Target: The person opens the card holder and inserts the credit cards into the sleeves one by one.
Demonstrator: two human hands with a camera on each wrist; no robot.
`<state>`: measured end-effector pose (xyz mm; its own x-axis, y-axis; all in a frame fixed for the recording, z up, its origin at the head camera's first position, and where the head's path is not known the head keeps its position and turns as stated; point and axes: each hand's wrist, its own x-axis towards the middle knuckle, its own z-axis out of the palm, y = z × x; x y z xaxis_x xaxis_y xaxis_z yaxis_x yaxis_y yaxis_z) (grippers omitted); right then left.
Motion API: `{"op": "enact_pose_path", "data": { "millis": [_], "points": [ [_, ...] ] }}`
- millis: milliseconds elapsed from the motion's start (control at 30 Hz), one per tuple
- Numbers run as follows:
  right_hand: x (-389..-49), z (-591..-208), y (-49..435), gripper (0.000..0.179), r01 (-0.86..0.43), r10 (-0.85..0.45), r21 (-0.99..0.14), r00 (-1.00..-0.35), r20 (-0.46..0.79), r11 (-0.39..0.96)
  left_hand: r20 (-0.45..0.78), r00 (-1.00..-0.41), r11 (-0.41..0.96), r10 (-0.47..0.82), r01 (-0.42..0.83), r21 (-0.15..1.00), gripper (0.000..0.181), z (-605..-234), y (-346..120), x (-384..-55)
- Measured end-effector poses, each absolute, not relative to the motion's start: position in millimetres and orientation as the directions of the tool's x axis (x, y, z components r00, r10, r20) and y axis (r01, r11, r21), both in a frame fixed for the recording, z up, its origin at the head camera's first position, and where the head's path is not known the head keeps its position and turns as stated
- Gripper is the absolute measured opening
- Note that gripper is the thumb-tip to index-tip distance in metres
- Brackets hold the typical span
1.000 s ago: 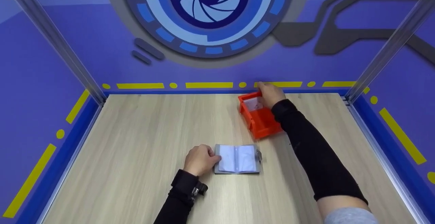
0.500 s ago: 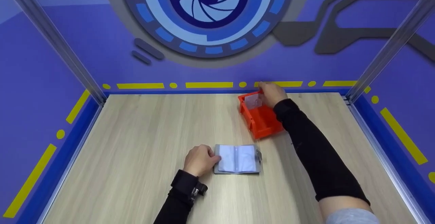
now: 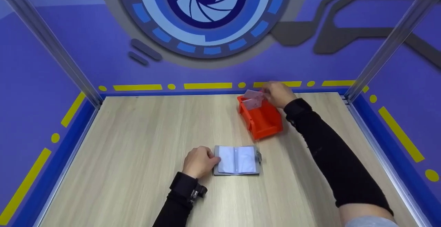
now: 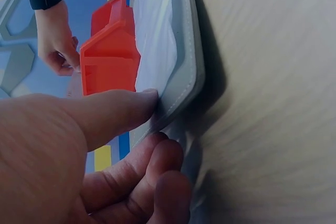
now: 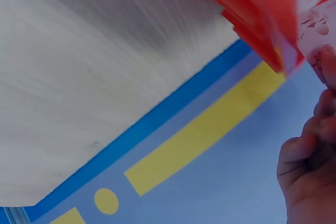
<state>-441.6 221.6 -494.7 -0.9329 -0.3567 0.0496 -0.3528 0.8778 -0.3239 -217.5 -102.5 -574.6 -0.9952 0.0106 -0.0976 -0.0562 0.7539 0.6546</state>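
Observation:
A grey card holder [image 3: 237,160] lies spread on the table, white sleeve pages facing up and a small clasp at its right edge. My left hand [image 3: 199,162] pinches its left edge, thumb [image 4: 123,109] on top and fingers beneath. Farther back stands a red plastic bin [image 3: 267,122]. Over the bin's back end, my right hand [image 3: 279,94] pinches a thin pale card [image 3: 252,94]. Dark printed marks show on that card [image 5: 317,27] in the right wrist view. Another pale card [image 3: 253,104] leans inside the bin, just below the held one.
A wood-grain table [image 3: 144,144] carries everything. Behind it rises a blue-purple wall [image 3: 193,72] with yellow dashes, close beyond the bin and my right hand. Metal posts [image 3: 65,51] stand at the back corners, with side panels on both sides.
My right hand has drawn a card upward, so it now shows above the bin's back rim, apart from the other card. My left hand keeps its grip on the card holder.

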Motion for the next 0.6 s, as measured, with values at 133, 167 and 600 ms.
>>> {"op": "enact_pose_path", "data": {
  "millis": [133,167,600],
  "points": [
    [-427.5,-484.0,227.0,0.012,-0.379,-0.367,-0.366,-0.924,0.104,0.85,-0.086,-0.996,0.759,0.008,-0.05,0.649,0.033,-574.5,-103.7,-217.2],
    [-423.1,-481.8,228.1,0.013,-0.38,-0.363,-0.377,-0.924,0.117,0.845,-0.091,-0.996,0.76,0.007,-0.054,0.648,0.033,-574.5,-103.6,-217.3],
    [-341.7,-475.0,227.9,0.02,-0.388,-0.287,-0.536,-0.92,0.266,0.749,-0.096,-0.995,0.757,0.018,-0.049,0.651,0.034,-573.2,-103.3,-216.6]
  ]
}}
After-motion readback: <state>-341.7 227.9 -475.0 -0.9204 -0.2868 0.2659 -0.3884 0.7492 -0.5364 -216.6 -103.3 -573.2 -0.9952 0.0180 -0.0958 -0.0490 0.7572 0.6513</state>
